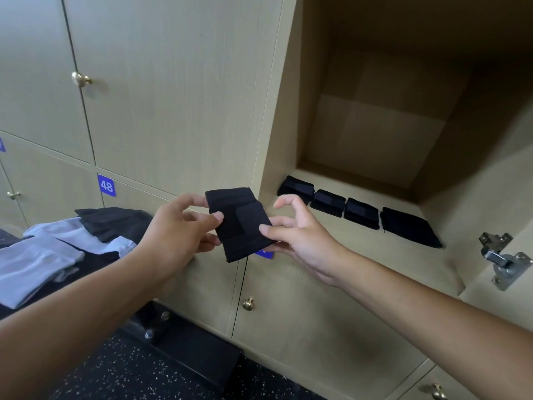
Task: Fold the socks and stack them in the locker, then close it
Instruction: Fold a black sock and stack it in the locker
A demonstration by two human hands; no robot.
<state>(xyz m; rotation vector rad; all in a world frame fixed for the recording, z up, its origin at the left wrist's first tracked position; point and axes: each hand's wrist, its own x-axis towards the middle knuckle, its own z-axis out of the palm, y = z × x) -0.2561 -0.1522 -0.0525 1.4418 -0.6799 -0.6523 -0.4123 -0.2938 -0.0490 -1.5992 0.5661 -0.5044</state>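
Observation:
A folded black sock [239,222] is held in the air just left of the open locker's [372,134] front edge. My left hand [178,229] pinches its left side with thumb and fingers. My right hand [294,229] grips its lower right corner, index finger raised. Inside the locker, on its floor [403,261], several folded black socks [357,212] lie in a row from left to right. To the left, a pile of loose white socks [40,255] and black socks [112,220] lies on a dark surface.
The locker's door stands open at the far right, with a metal hinge [503,259] showing. Closed lockers with brass knobs [81,79] fill the wall; one bears a blue tag 48 [106,185]. A knob [248,304] sits on the door below. Speckled dark floor lies beneath.

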